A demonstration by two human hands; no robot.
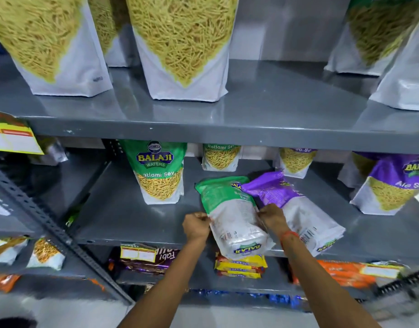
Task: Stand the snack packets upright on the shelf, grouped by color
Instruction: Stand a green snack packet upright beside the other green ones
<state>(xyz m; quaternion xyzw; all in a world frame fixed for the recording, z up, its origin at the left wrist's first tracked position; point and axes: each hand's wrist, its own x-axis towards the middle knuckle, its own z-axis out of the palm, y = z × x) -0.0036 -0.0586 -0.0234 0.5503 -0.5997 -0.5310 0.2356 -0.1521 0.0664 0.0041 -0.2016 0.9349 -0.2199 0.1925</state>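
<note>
A green-topped snack packet [234, 214] lies flat, back side up, on the middle grey shelf [123, 214], its bottom end hanging over the front edge. My left hand [196, 227] grips its left edge and my right hand [273, 218] grips its right edge. A purple-topped packet [296, 204] lies flat beside it on the right, partly under my right hand. One green packet [160, 171] stands upright at the left. A purple packet [390, 185] stands upright at the far right. Two smaller-looking packets stand at the back: a green one [221, 157] and a purple one [297, 162].
Large white packets [182, 48] stand on the upper shelf [274, 110]. The lower shelf holds yellow packs [240, 266], brown packs [144, 259] and orange packs [340, 273]. A slotted metal upright [50, 226] slants across the left. A yellow price tag [12, 136] hangs at the left.
</note>
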